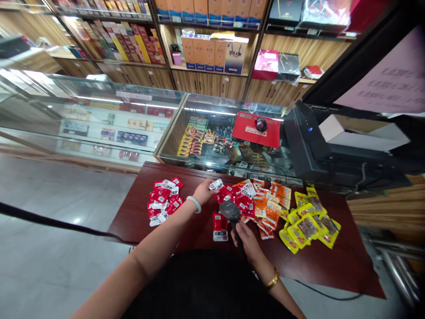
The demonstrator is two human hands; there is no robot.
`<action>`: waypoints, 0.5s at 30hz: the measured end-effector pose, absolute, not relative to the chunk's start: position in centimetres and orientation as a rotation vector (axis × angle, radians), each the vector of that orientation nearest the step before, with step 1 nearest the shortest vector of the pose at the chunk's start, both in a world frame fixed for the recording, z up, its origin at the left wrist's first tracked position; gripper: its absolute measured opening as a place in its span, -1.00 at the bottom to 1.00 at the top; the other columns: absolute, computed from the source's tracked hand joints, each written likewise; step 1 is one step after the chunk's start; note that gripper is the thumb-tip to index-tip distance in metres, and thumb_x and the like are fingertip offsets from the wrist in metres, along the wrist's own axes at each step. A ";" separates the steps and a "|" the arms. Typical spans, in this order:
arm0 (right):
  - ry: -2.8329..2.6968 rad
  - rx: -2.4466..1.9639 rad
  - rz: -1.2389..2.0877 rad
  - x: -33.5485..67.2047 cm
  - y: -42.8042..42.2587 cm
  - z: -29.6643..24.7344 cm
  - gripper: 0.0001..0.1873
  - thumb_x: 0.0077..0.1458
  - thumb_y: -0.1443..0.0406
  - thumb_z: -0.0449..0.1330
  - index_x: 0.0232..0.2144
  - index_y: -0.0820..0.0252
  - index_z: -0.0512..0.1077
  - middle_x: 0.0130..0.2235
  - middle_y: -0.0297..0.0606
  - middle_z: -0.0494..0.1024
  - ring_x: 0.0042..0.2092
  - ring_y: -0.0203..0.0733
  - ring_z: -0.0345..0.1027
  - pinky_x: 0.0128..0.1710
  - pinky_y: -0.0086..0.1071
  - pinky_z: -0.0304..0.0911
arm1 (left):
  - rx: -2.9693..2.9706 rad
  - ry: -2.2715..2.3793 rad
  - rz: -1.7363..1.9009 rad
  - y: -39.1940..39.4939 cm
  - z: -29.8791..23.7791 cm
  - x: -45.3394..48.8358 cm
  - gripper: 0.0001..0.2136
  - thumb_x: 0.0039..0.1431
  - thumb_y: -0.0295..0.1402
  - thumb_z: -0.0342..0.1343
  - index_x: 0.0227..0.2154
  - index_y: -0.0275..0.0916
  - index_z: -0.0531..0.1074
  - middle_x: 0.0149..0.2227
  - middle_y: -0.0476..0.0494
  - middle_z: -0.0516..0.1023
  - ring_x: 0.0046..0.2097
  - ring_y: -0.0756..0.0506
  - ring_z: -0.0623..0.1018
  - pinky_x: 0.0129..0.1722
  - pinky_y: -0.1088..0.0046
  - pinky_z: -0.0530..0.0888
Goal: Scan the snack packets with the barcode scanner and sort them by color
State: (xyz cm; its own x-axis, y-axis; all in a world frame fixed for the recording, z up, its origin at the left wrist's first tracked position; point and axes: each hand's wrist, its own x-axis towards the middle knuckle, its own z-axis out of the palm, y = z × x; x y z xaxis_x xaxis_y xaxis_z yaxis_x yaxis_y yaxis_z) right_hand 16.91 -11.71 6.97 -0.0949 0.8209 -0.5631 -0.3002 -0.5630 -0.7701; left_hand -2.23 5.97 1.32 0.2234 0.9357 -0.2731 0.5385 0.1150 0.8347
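Your left hand (203,193) reaches to the far side of the table (195,241), its fingers drawn together and pinching the edge of a red-and-white packet (216,184); whether this packet is fully clear of the red pile (245,206) just to its right cannot be told. A pale bracelet (195,204) sits on your left wrist. Your right hand (246,241) is wrapped around the handle of a black handheld scanner (229,210), whose head is at the far end, pointing away from you; the full closure of the fingers is partly hidden. A gold bracelet (273,279) encircles your right wrist. A single red packet (220,227) lies flat on the table just left of the scanner handle, nearer to you than the pinched packet and well apart from the left pile (164,201), which lies to the left of your left hand. To the right of the red pile, and touching it, are the orange packets (272,208); farther right lie the yellow packets (308,221), beyond the reach of either hand's present position. The glass display case (171,155) stands along the table's far edge.
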 end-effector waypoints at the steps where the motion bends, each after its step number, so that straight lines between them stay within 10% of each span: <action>1: -0.615 -1.373 1.775 16.8 -11.7 6.9 -0.47 -0.05 -0.14 0.23 -0.27 0.16 0.36 -0.59 -0.47 0.31 -0.61 -0.38 0.07 -0.60 -0.48 -0.01 | 1.508 1.369 0.564 5.8 1.2 -1.6 -0.60 -0.05 -0.29 0.27 -0.12 -0.21 0.36 -0.26 -0.08 0.58 -0.26 -0.05 0.55 -0.20 0.44 0.42; 15: -0.861 -1.347 1.929 13.0 -9.6 4.9 -0.54 0.00 -0.10 0.22 -0.39 0.17 0.37 -0.60 -0.44 0.35 -0.63 -0.39 0.12 -0.61 -0.47 0.02 | 1.550 2.188 0.172 1.9 2.6 -17.2 -0.64 0.09 -0.21 0.14 -0.05 -0.22 0.43 -0.07 -0.26 0.52 -0.02 -0.20 0.48 -0.02 0.31 0.35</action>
State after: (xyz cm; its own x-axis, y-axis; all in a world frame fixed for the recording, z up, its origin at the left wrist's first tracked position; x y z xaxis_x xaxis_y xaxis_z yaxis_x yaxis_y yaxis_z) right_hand 12.96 -9.59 4.94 -0.2830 0.7908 -0.5427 -0.1238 -0.5912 -0.7970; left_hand -17.20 1.93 2.65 -0.2666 0.9200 -0.2874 0.8640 0.3603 0.3518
